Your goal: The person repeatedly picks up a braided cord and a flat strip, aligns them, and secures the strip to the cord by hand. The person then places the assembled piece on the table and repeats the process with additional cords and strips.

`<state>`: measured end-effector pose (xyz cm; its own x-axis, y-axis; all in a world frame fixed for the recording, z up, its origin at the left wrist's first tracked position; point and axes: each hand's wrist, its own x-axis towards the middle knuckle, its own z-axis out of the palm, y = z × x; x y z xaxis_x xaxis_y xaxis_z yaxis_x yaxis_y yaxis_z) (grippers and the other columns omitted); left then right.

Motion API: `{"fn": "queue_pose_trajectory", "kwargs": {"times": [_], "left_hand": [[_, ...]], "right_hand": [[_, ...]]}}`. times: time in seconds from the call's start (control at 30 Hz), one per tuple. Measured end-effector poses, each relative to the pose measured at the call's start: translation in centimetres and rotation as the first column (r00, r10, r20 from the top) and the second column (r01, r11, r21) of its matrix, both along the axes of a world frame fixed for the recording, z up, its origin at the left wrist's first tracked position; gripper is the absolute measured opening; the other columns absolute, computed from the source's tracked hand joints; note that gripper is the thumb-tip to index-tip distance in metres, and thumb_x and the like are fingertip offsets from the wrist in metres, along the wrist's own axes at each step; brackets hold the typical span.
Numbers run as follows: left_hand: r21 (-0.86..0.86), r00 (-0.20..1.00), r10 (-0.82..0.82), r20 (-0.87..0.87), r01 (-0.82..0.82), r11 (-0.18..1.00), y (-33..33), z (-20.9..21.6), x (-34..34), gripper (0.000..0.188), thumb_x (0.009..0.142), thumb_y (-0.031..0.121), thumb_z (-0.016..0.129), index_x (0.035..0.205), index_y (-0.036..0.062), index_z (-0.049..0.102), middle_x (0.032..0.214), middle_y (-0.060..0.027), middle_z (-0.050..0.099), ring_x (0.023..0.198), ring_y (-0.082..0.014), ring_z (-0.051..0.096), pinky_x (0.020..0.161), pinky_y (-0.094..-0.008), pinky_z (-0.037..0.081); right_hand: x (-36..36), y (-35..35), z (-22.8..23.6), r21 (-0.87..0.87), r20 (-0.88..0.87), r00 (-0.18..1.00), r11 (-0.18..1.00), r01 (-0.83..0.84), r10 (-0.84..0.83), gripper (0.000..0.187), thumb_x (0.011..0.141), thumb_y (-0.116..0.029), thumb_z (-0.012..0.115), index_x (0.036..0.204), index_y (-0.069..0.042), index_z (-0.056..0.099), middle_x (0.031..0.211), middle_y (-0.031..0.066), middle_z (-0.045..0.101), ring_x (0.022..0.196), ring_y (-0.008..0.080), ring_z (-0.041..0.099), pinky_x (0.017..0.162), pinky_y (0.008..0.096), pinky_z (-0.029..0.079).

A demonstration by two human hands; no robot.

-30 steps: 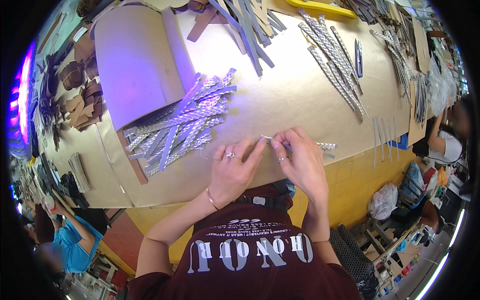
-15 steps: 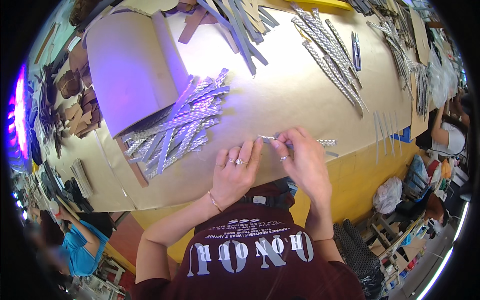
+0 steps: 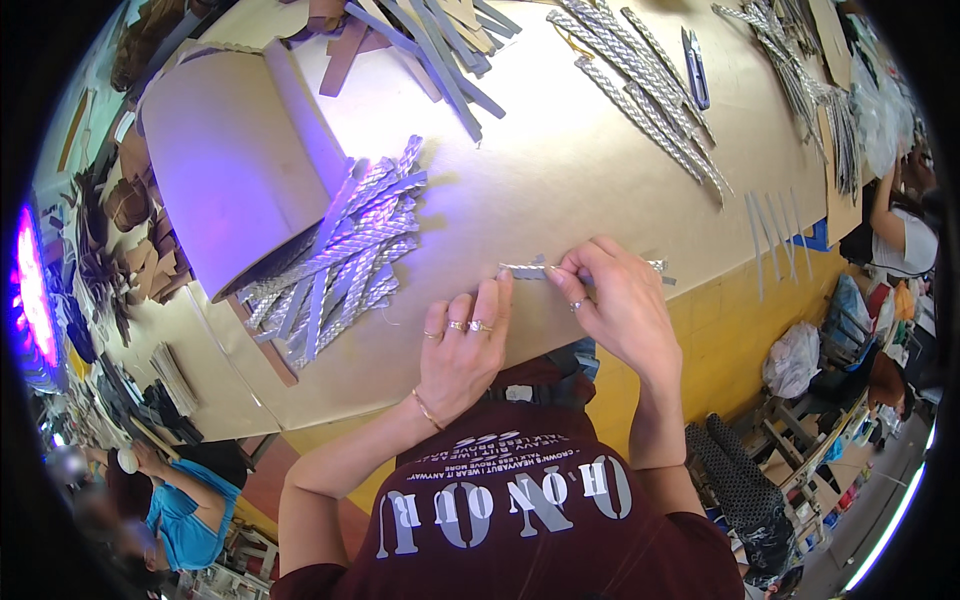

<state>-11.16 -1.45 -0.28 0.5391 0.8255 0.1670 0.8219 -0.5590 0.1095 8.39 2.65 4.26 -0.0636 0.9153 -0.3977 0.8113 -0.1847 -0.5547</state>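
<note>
A: Big tan tabletop (image 3: pixel 560 190), cardboard sheet (image 3: pixel 230 170) at ten o'clock, a heap of silver braided strips (image 3: pixel 335 265) spilling from under it.

B: And the hands?

A: Left hand (image 3: pixel 462 350) lies flat, fingertips pinning one silver strip (image 3: pixel 525 270) just past centre. Right hand (image 3: pixel 615 305) has its grip nipped shut on the same strip, thumb against forefinger.

B: Which way does it run?

A: Long axis nine to three o'clock, flat on the tabletop. Looks light, limp, fray-prone; best pinched near the ends.
</note>
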Motion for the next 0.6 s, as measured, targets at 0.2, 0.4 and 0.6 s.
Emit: {"fn": "queue_pose_trajectory", "kwargs": {"times": [0.2, 0.4, 0.6], "left_hand": [[-0.068, 1.000, 0.017, 0.024, -0.015, 0.998, -0.2, 0.5, 0.2, 0.046, 0.084, 0.016, 0.069, 0.127, 0.0028, 0.062, 0.125, -0.0073, 0.054, 0.110, -0.0202, 0.054, 0.097, -0.0372, 0.040], [-0.389, 0.986, -0.005, 0.170, 0.071, 0.919, -1.1, -0.3, 2.6, 0.067, 0.091, 0.022, 0.062, 0.148, -0.0039, 0.036, 0.157, -0.0211, 0.031, 0.146, -0.0365, 0.030, 0.119, -0.0496, 0.024], [-0.388, 0.983, 0.003, 0.186, 0.070, 0.919, -1.6, -1.2, 2.5, 0.070, 0.090, 0.026, 0.063, 0.148, -0.0049, 0.037, 0.157, -0.0221, 0.031, 0.146, -0.0365, 0.030, 0.119, -0.0499, 0.025]], "right_hand": [[-0.1, -0.1, 0.0, 0.043, 0.060, 0.998, 0.999, -0.033, 0.030, 0.016, 0.090, -0.020, 0.069, 0.085, -0.006, 0.066, 0.084, 0.0106, 0.063, 0.073, 0.0331, 0.062, 0.069, 0.0417, 0.048], [-0.4, -0.7, -0.2, 0.125, 0.120, 0.992, 0.990, -0.057, 0.042, 0.018, 0.089, -0.022, 0.069, 0.084, -0.005, 0.066, 0.084, 0.0109, 0.064, 0.073, 0.0338, 0.063, 0.069, 0.0424, 0.048], [2.7, -0.4, 0.3, 0.042, 0.173, 0.984, 0.998, -0.037, 0.029, 0.026, 0.089, -0.030, 0.070, 0.082, -0.006, 0.066, 0.078, 0.0090, 0.062, 0.069, 0.0304, 0.060, 0.070, 0.0417, 0.045]]}}
